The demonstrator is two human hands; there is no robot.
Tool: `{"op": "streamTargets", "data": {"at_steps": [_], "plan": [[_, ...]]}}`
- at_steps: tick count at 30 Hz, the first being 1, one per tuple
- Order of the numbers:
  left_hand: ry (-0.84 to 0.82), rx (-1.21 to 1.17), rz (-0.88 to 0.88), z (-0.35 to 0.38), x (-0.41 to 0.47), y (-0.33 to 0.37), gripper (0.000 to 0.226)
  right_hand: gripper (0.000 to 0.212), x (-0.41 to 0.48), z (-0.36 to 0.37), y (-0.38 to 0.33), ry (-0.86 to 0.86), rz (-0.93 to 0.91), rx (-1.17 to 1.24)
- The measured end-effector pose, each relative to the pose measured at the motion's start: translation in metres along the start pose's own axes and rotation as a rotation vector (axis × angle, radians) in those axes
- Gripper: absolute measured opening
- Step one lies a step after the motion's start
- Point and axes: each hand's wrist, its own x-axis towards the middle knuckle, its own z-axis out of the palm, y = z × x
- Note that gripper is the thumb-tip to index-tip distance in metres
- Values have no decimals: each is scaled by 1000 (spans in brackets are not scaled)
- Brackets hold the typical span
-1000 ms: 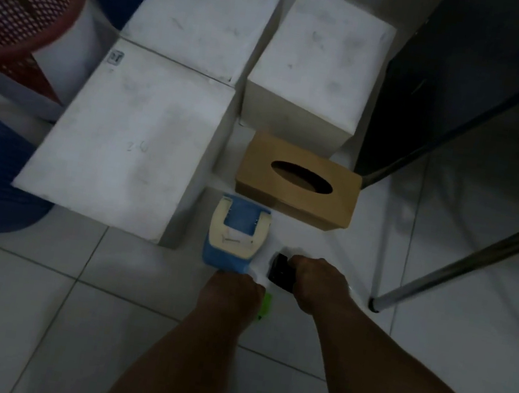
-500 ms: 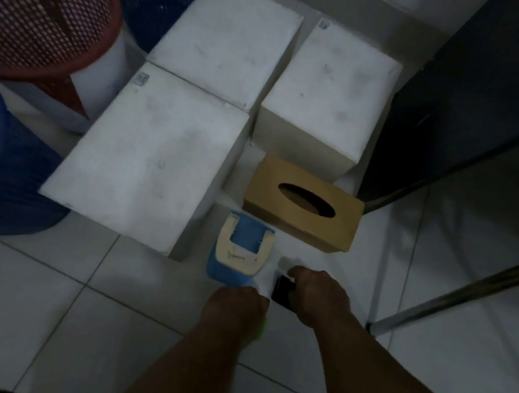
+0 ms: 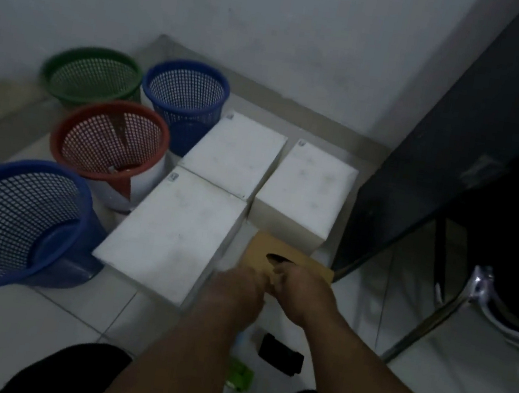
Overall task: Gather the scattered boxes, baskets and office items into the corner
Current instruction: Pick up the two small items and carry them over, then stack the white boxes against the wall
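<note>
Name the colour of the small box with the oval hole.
Tan brown: the cardboard box shows best in head view.

a pale, blotchy wall (image 3: pixel 276 30) meets the white tiled floor (image 3: pixel 13 327) in a corner, with a low greyish skirting (image 3: pixel 297 111) running along its foot. on the right a tall dark panel (image 3: pixel 442 156) of some furniture stands on the floor against the wall. beside it, further right, is a chair's chrome tube frame (image 3: pixel 428 322), its seat lost in shadow.
</note>
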Motion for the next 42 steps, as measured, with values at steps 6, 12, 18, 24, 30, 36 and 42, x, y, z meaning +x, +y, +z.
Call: {"op": "streamTargets", "data": {"at_steps": [6, 12, 18, 24, 30, 36, 42], "plan": [[196, 166, 14, -85, -15, 40, 31, 37, -28, -68, -5, 177, 10, 62], [299, 342, -6, -144, -30, 71, 36, 40, -56, -110, 1, 250, -20, 97], [422, 396, 56, -191, -38, 107, 35, 38, -76, -173, 7, 372, -87, 183], [423, 380, 65, -197, -24, 114, 34, 38, -67, -192, 8, 356, -81, 184], [429, 347, 65, -180, 17, 65, 37, 36, -14, -164, -12, 326, -67, 165], [406, 339, 101, -168, 75, 24, 41, 40, 42, -134, -24, 255, 9, 172], [364, 327, 181, -162, 141, -2, 44, 46, 100, -125, -24, 263, 111, 128]]}}
